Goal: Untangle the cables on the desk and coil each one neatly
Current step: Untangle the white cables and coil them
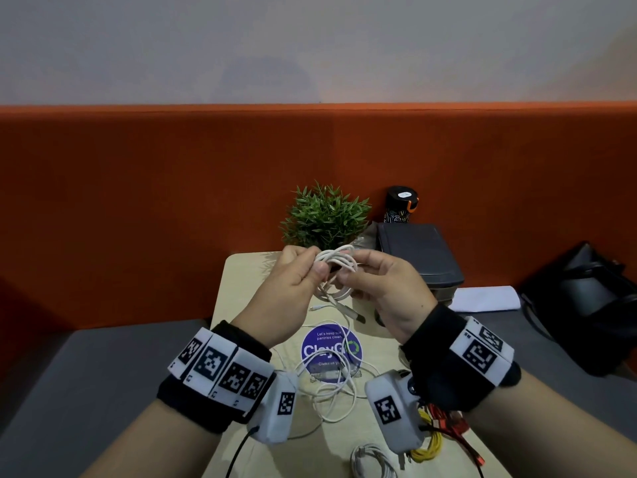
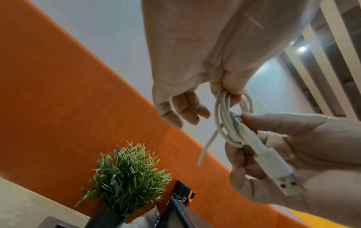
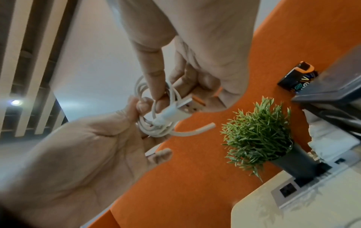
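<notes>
1. Holding a white cable (image 1: 336, 267) up above the desk (image 1: 241, 281), both hands meet in front of a small green plant (image 1: 325, 215).
2. The cable is wound into a small bunch of loops.
3. The left hand (image 1: 286, 294) pinches one side of the loops with its thumb and first finger. Its other fingers hang loose and a bit bent in the left wrist view.
4. The right hand (image 1: 389, 291) pinches the other side of the loops. The flat metal plug (image 2: 281, 177) at the cable's end lies across its fingers.
5. A loose bit of the same cable hangs down from the bunch toward the desk.
6. More white cables (image 1: 331, 384) lie loose and tangled on the desk below the hands, on top of a round blue sticker (image 1: 322, 343).
7. A yellow cable (image 1: 427, 446) and a red cable (image 1: 451, 426) lie near the right wrist.
8. Another white bundle (image 1: 372, 462) lies at the near edge of the desk.
9. A dark bottle (image 1: 400, 205) stands beside the plant, next to an orange wall panel (image 1: 138, 201).
10. A flat black case (image 1: 417, 253) lies just in front of the bottle.
11. A black bag (image 1: 593, 305) sits far to the right.
</notes>
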### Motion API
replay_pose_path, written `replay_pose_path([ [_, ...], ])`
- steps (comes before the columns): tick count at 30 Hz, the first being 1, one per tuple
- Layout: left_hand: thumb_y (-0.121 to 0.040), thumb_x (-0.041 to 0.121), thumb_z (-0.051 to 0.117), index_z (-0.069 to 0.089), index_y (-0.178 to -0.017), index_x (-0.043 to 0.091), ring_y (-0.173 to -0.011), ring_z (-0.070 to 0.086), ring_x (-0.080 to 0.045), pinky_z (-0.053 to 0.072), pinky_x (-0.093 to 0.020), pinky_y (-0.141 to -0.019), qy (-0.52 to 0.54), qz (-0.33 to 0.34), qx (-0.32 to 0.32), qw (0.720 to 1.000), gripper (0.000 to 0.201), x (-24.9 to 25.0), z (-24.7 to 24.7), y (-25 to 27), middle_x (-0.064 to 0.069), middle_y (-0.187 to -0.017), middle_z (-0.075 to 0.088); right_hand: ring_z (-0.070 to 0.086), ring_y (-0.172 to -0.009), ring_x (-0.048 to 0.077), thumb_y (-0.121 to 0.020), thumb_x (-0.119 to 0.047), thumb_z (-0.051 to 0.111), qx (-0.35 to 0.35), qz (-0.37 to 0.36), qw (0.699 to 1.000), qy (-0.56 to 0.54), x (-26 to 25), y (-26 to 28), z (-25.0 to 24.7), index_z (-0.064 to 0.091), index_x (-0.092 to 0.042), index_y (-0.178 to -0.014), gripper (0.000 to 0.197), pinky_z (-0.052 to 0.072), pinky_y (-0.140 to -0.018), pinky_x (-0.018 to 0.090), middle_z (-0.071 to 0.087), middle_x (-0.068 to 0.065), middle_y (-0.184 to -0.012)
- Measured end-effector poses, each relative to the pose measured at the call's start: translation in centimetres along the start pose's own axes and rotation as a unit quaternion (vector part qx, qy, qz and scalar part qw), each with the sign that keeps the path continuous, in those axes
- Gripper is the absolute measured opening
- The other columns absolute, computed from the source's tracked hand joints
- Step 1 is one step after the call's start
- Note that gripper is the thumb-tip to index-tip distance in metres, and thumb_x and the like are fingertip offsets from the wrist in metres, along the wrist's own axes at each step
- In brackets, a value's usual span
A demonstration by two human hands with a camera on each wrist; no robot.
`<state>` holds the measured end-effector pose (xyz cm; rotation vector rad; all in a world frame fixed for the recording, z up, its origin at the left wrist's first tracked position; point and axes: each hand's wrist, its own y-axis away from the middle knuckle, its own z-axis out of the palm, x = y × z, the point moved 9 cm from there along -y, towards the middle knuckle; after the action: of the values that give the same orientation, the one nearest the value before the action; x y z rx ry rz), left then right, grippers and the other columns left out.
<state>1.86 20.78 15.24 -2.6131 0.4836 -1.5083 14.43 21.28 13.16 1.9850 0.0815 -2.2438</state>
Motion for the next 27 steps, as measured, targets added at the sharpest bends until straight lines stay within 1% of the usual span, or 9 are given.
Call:
replay_pose_path([
  [4, -0.1, 0.024, 0.037, 0.053, -0.105, 0.01, -0.084, 0.044, -0.007, 0.041, -0.023, -0.079, -0.012, -0.01, 0.016, 1.0, 0.022, -0.5, -0.2, 0.0, 0.002, -0.099, 0.04, 0.062, -0.071, 0.018, -0.079, 0.005, 0.061, -0.092, 0.051, 0.989, -0.105, 0.4, 0.1, 1.5, 0.063, -0.008, -0.11, 0.033, 0.046, -0.077, 0.035, 0.068, 0.006, -0.08],
  [7, -0.1, 0.024, 0.037, 0.053, -0.104, 0.006, -0.086, 0.045, -0.012, 0.045, -0.032, -0.082, -0.027, -0.013, 0.002, 1.0, 0.025, -0.6, -0.1, -0.1, -0.001, -0.1, 0.04, 0.055, -0.065, 0.015, -0.072, -0.008, 0.059, -0.143, 0.08, 0.978, -0.128, 0.6, 0.6, 2.6, 0.063, -0.009, -0.108, 0.036, 0.044, -0.068, 0.029, 0.059, 0.004, -0.072],
  [9, -0.1, 0.027, 0.036, 0.053, -0.099, 0.008, -0.083, 0.045, -0.012, 0.046, -0.035, -0.079, -0.042, 0.004, -0.007, 0.999, 0.025, -0.1, 0.2, -0.1, 0.002, -0.098, 0.04, 0.055, -0.062, 0.012, -0.071, -0.002, 0.065, -0.114, 0.061, 0.986, -0.107, 0.5, 0.4, 2.4, 0.061, -0.008, -0.105, 0.035, 0.043, -0.06, 0.024, 0.059, 0.003, -0.076],
  [12, -0.1, 0.027, 0.036, 0.052, -0.096, 0.008, -0.081, 0.046, -0.016, 0.047, -0.043, -0.078, -0.042, 0.021, 0.002, 0.999, 0.024, 0.5, 0.3, 0.0, 0.004, -0.094, 0.042, 0.061, -0.067, 0.012, -0.079, 0.009, 0.065, -0.047, 0.01, 0.998, -0.042, -0.1, 0.0, 1.6, 0.062, -0.006, -0.102, 0.028, 0.048, -0.062, 0.022, 0.064, 0.006, -0.082],
  [14, -0.1, 0.026, 0.037, 0.052, -0.095, 0.008, -0.081, 0.048, -0.018, 0.048, -0.048, -0.077, -0.042, 0.025, 0.011, 0.999, 0.024, 0.6, 0.2, 0.0, 0.004, -0.091, 0.043, 0.064, -0.072, 0.01, -0.082, 0.003, 0.067, -0.002, -0.041, 0.996, 0.079, -1.1, 0.2, 0.7, 0.066, -0.013, -0.099, 0.023, 0.049, -0.065, 0.018, 0.07, 0.002, -0.085],
  [17, -0.101, 0.028, 0.036, 0.05, -0.091, 0.009, -0.082, 0.05, -0.023, 0.049, -0.054, -0.073, -0.045, 0.031, 0.022, 0.998, 0.025, 0.6, 0.0, -0.1, 0.003, -0.087, 0.044, 0.064, -0.07, 0.001, -0.081, -0.017, 0.073, 0.061, -0.1, 0.954, 0.274, -2.2, 0.6, -0.4, 0.067, -0.027, -0.089, 0.014, 0.044, -0.06, 0.009, 0.07, -0.007, -0.077],
  [19, -0.101, 0.028, 0.035, 0.049, -0.089, 0.009, -0.08, 0.05, -0.024, 0.05, -0.054, -0.07, -0.055, 0.027, 0.044, 0.997, 0.027, 0.5, -0.5, -0.1, 0.001, -0.085, 0.045, 0.063, -0.062, 0.005, -0.08, -0.027, 0.075, 0.097, -0.105, 0.936, 0.322, -2.5, 1.0, -0.8, 0.064, -0.026, -0.08, 0.011, 0.046, -0.054, 0.013, 0.068, -0.003, -0.069],
  [22, -0.1, 0.026, 0.036, 0.049, -0.084, 0.008, -0.078, 0.049, -0.022, 0.049, -0.051, -0.068, -0.069, 0.022, 0.082, 0.994, 0.027, 0.5, -1.1, -0.1, 0.002, -0.083, 0.045, 0.062, -0.053, 0.012, -0.079, -0.027, 0.076, 0.097, -0.087, 0.938, 0.322, -2.5, 1.3, -0.8, 0.065, -0.017, -0.076, 0.015, 0.05, -0.055, 0.02, 0.068, 0.001, -0.064],
  [27, -0.1, 0.023, 0.034, 0.042, -0.076, 0.013, -0.071, 0.043, -0.012, 0.032, -0.025, -0.058, -0.112, 0.014, 0.14, 0.984, 0.028, 0.9, -2.0, 0.0, 0.004, -0.079, 0.043, 0.05, -0.045, 0.004, -0.081, -0.03, 0.074, 0.066, -0.107, 0.914, 0.386, -3.3, 1.8, 0.4, 0.063, -0.02, -0.067, 0.02, 0.045, -0.049, 0.019, 0.066, -0.001, -0.061],
])
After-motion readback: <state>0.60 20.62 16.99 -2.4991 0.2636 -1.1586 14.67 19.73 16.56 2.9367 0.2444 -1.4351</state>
